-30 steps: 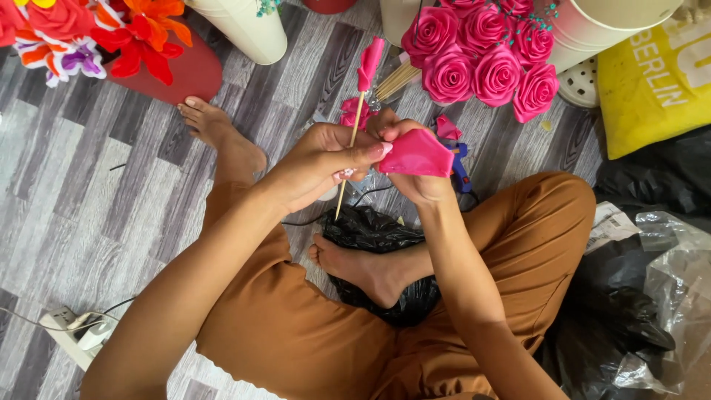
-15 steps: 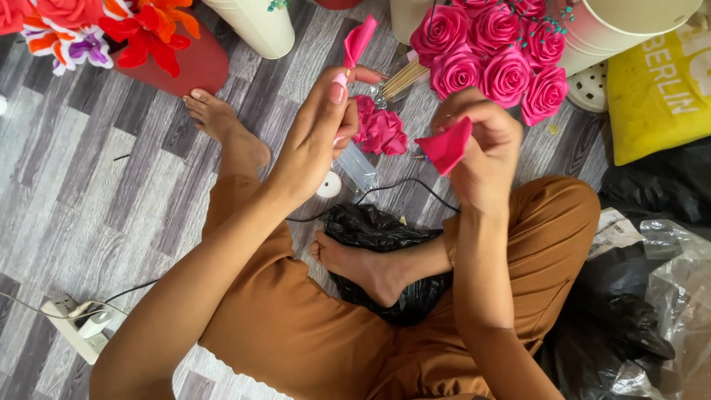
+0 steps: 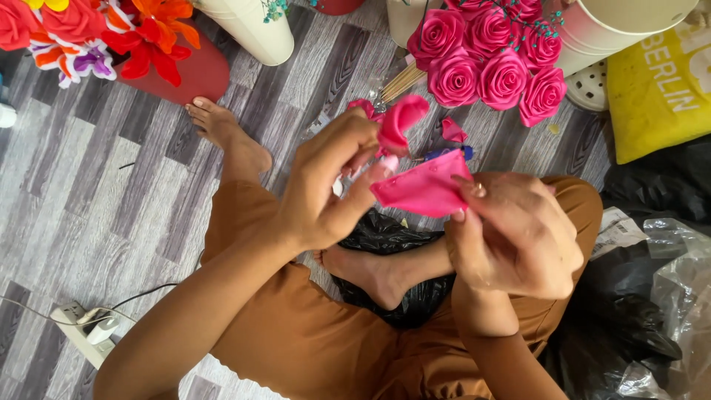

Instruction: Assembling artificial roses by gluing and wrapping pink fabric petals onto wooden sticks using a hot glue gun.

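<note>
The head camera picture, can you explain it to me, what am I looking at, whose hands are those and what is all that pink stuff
The picture comes from a camera worn on a person's head, looking down at their own lap and hands. There is no machine here. The person sits cross-legged on a grey wood-pattern floor in brown trousers. Their left hand pinches a small curled pink piece, and both it and the right hand grip a flat pink sheet. Beyond the hands stands a bunch of pink roses, seemingly handmade, beside white buckets. Orange and red flowers lie at upper left, a yellow cushion at upper right, a black plastic bag in the lap, and a power strip at lower left.
</note>
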